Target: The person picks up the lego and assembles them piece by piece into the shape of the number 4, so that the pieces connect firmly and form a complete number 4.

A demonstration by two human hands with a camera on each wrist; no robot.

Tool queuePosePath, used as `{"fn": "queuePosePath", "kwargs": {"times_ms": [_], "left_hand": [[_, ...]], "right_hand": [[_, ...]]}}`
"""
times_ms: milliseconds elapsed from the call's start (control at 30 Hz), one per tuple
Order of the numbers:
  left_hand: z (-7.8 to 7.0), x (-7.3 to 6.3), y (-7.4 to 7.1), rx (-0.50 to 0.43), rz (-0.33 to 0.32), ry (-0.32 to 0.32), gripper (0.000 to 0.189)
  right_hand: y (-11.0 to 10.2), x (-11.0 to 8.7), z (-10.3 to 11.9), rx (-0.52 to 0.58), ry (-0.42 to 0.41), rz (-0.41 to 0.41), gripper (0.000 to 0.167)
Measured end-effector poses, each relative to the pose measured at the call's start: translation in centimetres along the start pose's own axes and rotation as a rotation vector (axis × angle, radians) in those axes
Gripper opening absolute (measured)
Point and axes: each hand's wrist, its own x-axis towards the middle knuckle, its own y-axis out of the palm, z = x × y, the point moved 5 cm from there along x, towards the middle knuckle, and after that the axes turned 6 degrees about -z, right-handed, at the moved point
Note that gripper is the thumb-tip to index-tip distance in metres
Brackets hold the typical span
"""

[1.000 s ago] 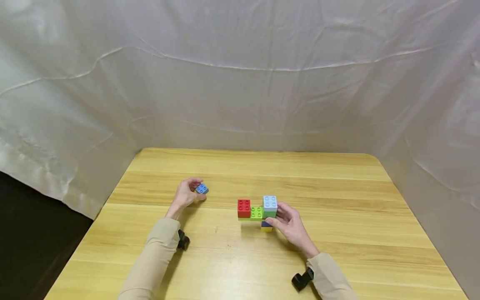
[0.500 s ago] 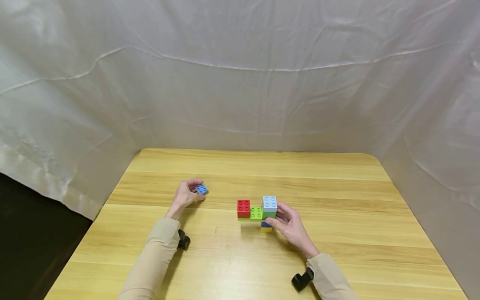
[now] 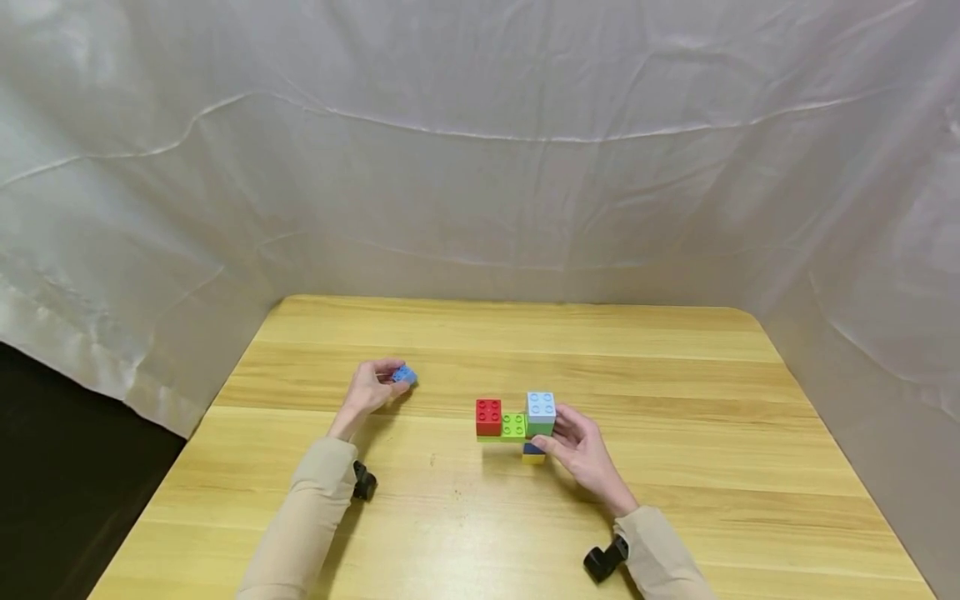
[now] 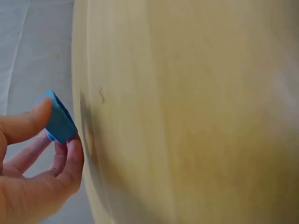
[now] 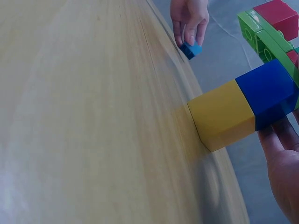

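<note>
Between thumb and fingers, my left hand (image 3: 369, 387) pinches a small blue toy building brick (image 3: 405, 374), which is tilted in the left wrist view. To its right, my right hand (image 3: 585, 450) grips a built-up brick model by its right-hand column. That column has a light blue brick (image 3: 541, 406) on top, a green brick (image 3: 539, 427) under it, then a dark blue brick (image 5: 268, 91) and a yellow brick (image 5: 222, 114) at the bottom. A lime green plate (image 3: 513, 427) juts out leftward and carries a red brick (image 3: 488, 415). My right fingers partly hide the column.
Both hands work over a wooden table (image 3: 690, 367). Pale grey cloth (image 3: 480, 208) hangs behind it and at both sides. A black wrist camera (image 3: 365, 482) sits on the left wrist and another camera (image 3: 606, 558) on the right.
The blue brick has tipped in my left fingers, so its studs no longer face straight up. My left hand has shifted only slightly. The right hand and the model have stayed put.
</note>
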Motion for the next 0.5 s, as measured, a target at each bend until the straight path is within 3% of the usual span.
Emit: {"fn": "queuePosePath", "kwargs": {"times_ms": [267, 500], "left_hand": [[-1.3, -1.3, 0.1, -0.002, 0.061, 0.081, 0.047], [-3.3, -3.2, 0.4, -0.114, 0.104, 0.144, 0.047]], "right_hand": [[-0.2, 0.0, 0.1, 0.025, 0.001, 0.0, 0.05], [-0.3, -0.1, 0.2, 0.035, 0.0, 0.003, 0.051]]}}
